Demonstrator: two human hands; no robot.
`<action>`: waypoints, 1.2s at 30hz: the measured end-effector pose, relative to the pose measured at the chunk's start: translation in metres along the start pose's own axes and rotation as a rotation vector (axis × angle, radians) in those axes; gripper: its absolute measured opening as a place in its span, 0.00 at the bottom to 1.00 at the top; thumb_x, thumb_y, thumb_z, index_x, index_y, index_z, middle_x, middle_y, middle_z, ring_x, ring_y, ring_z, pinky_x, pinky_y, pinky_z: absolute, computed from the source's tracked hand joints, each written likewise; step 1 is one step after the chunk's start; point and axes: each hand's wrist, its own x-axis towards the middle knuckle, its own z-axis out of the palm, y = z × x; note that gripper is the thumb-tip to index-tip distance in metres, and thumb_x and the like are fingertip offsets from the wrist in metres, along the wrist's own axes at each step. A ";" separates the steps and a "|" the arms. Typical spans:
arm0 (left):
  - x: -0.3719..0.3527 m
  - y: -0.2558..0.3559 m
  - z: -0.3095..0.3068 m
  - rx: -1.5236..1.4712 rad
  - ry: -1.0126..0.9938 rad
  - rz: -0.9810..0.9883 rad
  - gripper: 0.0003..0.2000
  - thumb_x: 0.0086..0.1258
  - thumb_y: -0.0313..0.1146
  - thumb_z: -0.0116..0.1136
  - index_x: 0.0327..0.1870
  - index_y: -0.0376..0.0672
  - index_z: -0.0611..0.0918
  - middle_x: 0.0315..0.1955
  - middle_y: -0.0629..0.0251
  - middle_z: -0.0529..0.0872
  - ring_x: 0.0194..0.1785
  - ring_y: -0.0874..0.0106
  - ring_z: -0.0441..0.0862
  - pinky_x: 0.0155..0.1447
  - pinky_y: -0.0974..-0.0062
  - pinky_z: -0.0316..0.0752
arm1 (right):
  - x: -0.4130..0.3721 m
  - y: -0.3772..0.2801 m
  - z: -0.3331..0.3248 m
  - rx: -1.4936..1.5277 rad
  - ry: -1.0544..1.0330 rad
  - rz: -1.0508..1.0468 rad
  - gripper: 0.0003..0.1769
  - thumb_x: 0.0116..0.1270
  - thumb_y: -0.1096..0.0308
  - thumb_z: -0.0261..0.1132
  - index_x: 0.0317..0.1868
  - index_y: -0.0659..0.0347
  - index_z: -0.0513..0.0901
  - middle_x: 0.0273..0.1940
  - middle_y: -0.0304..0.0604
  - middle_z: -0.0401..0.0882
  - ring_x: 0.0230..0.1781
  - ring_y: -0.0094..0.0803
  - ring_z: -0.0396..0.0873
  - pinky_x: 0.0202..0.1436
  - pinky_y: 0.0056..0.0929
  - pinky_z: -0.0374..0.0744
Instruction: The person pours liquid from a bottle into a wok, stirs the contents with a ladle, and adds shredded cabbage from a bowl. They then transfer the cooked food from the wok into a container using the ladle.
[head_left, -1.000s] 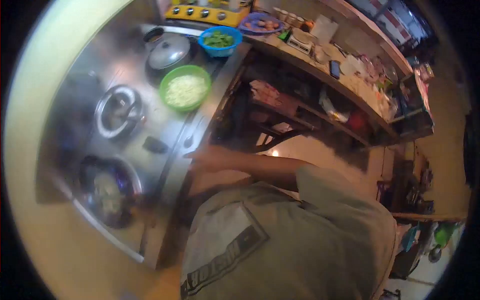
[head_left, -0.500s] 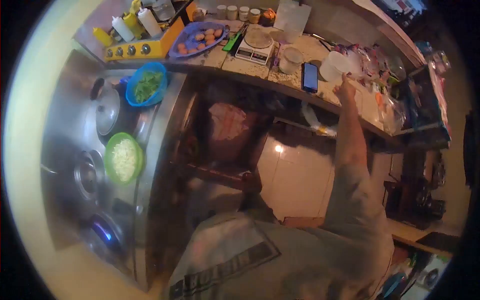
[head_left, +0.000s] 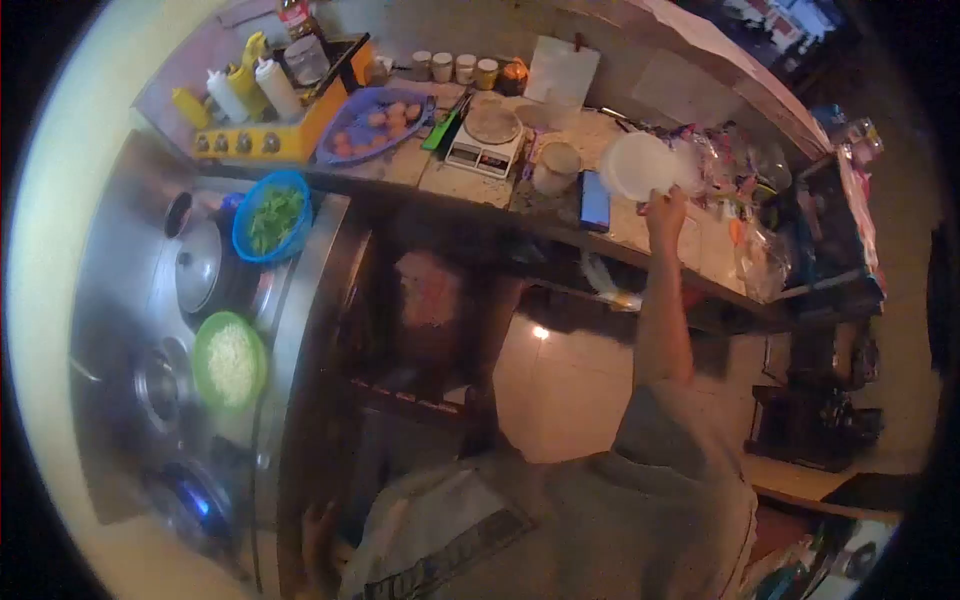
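Observation:
My right hand [head_left: 666, 208] reaches over the counter, its fingers closed on the near rim of a whitish, translucent round container [head_left: 636, 165]. Just left of the container lies a phone [head_left: 594, 202] with a lit blue screen, and beside that stands a cloudy tub [head_left: 556, 167]. A white kitchen scale [head_left: 484, 152] with a round plate on top is further left. Low at the left of my body, my left hand [head_left: 318, 535] is dim and blurred, so its fingers cannot be made out.
Eggs sit in a blue-purple basket [head_left: 345, 148]. Leafy greens fill a blue basket [head_left: 246, 236] near a lidded pot [head_left: 200, 268]. A green bowl [head_left: 258, 375] of pale shreds stands on the steel stove top. Plastic bags [head_left: 765, 262] lie at the counter's right.
The view has shifted, so the counter things appear lower and further left. My right hand now grips the container, which looks larger and slightly raised. My left hand has come into view.

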 end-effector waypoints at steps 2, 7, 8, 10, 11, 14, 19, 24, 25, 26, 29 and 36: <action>-0.014 0.025 -0.001 -0.127 -0.019 0.104 0.27 0.68 0.40 0.59 0.64 0.37 0.69 0.44 0.59 0.83 0.47 0.67 0.79 0.52 0.69 0.75 | -0.067 -0.058 0.019 0.124 -0.185 -0.012 0.17 0.63 0.75 0.57 0.52 0.69 0.72 0.28 0.46 0.79 0.17 0.28 0.76 0.19 0.28 0.77; -0.070 0.079 -0.035 -0.315 -0.057 0.377 0.26 0.71 0.41 0.55 0.65 0.37 0.66 0.43 0.57 0.82 0.47 0.68 0.80 0.50 0.69 0.77 | -0.258 -0.181 0.095 -0.049 -0.748 -0.214 0.23 0.53 0.70 0.61 0.52 0.65 0.78 0.46 0.52 0.81 0.48 0.42 0.80 0.53 0.36 0.77; -0.090 0.085 -0.043 -0.340 -0.019 0.459 0.25 0.72 0.41 0.53 0.65 0.36 0.66 0.44 0.56 0.82 0.48 0.68 0.80 0.51 0.68 0.77 | -0.304 -0.215 0.107 -0.145 -0.838 -0.249 0.24 0.52 0.71 0.61 0.53 0.65 0.78 0.47 0.52 0.81 0.49 0.41 0.80 0.54 0.35 0.76; -0.127 0.080 -0.068 -0.364 0.035 0.544 0.24 0.72 0.40 0.52 0.64 0.36 0.66 0.45 0.55 0.81 0.49 0.67 0.80 0.52 0.68 0.78 | -0.404 -0.266 0.129 0.008 -1.018 -0.426 0.17 0.50 0.71 0.60 0.42 0.67 0.78 0.38 0.53 0.79 0.41 0.44 0.78 0.46 0.40 0.76; -0.146 0.072 -0.083 -0.450 0.036 0.525 0.26 0.72 0.41 0.52 0.66 0.37 0.64 0.50 0.55 0.78 0.52 0.64 0.79 0.54 0.67 0.76 | -0.454 -0.293 0.130 -0.055 -1.214 -0.310 0.16 0.51 0.71 0.61 0.41 0.67 0.77 0.36 0.53 0.78 0.39 0.45 0.78 0.45 0.40 0.76; -0.191 0.061 -0.120 -0.526 0.031 0.593 0.30 0.69 0.41 0.54 0.68 0.38 0.62 0.60 0.54 0.71 0.58 0.61 0.75 0.60 0.64 0.73 | -0.582 -0.354 0.140 0.171 -1.693 -0.361 0.25 0.53 0.69 0.63 0.54 0.68 0.76 0.48 0.60 0.79 0.48 0.52 0.79 0.53 0.41 0.76; -0.226 -0.097 -0.181 -0.578 0.426 0.463 0.30 0.63 0.31 0.61 0.66 0.38 0.65 0.56 0.61 0.75 0.59 0.69 0.71 0.65 0.69 0.66 | -0.743 -0.397 0.162 0.138 -2.020 -0.485 0.31 0.55 0.66 0.65 0.60 0.64 0.71 0.56 0.61 0.73 0.53 0.53 0.76 0.55 0.41 0.75; -0.288 -0.171 -0.183 -0.463 0.591 0.089 0.25 0.62 0.32 0.62 0.59 0.38 0.69 0.55 0.59 0.74 0.59 0.68 0.70 0.62 0.66 0.67 | -0.815 -0.397 0.169 0.062 -2.317 -0.491 0.33 0.56 0.59 0.71 0.60 0.64 0.73 0.55 0.58 0.75 0.52 0.49 0.77 0.57 0.39 0.75; -0.290 -0.189 -0.176 -0.497 0.612 0.079 0.25 0.62 0.32 0.62 0.59 0.38 0.69 0.55 0.59 0.74 0.59 0.68 0.70 0.62 0.66 0.67 | -0.819 -0.400 0.178 0.051 -2.352 -0.512 0.33 0.56 0.59 0.71 0.60 0.64 0.73 0.55 0.58 0.75 0.52 0.49 0.77 0.57 0.39 0.75; -0.291 -0.230 -0.185 -0.441 0.687 0.006 0.24 0.62 0.32 0.62 0.59 0.39 0.69 0.54 0.60 0.75 0.58 0.67 0.71 0.62 0.65 0.67 | -0.853 -0.407 0.196 -0.020 -2.205 -0.521 0.34 0.56 0.55 0.72 0.59 0.64 0.74 0.56 0.59 0.74 0.53 0.49 0.77 0.58 0.39 0.74; -0.293 -0.288 -0.161 -0.608 0.830 0.024 0.23 0.63 0.31 0.60 0.60 0.41 0.70 0.53 0.59 0.76 0.56 0.66 0.73 0.60 0.64 0.70 | -0.881 -0.383 0.258 -0.005 -1.842 -0.857 0.36 0.57 0.51 0.71 0.60 0.64 0.73 0.57 0.61 0.73 0.55 0.52 0.76 0.60 0.40 0.72; -0.301 -0.281 -0.163 -1.069 1.051 -0.010 0.24 0.65 0.25 0.55 0.63 0.36 0.66 0.52 0.55 0.74 0.51 0.66 0.78 0.41 0.67 0.85 | -0.961 -0.337 0.365 -0.268 -1.931 -1.109 0.39 0.58 0.63 0.66 0.67 0.66 0.60 0.51 0.68 0.74 0.51 0.59 0.75 0.56 0.47 0.74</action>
